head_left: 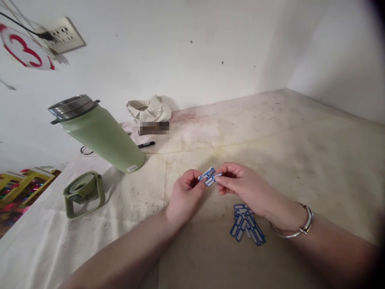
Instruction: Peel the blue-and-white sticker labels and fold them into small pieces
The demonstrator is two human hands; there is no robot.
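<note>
Between thumb and fingers, my left hand (186, 194) pinches one side of a small white piece with blue outlines (208, 176), perhaps a patch or sticker. From the other side, my right hand (237, 180) grips the same piece at its edge with thumb and forefinger. Its exact kind is too small to tell. A loose pile of similar blue-outlined pieces (246, 224) lies overlapping on the cloth, below my right hand and close to the wrist. A silver bangle (306, 220) circles my right wrist.
A green tumbler (104, 134) stands without its lid at the left. The handled green lid (84, 192) rests nearer me. Behind are a cream bag (150, 110) with a beaded strap, a blurred-out item (153, 128) and a black pen (146, 144). Walls (195, 52) border the cloth-covered table (135, 241).
</note>
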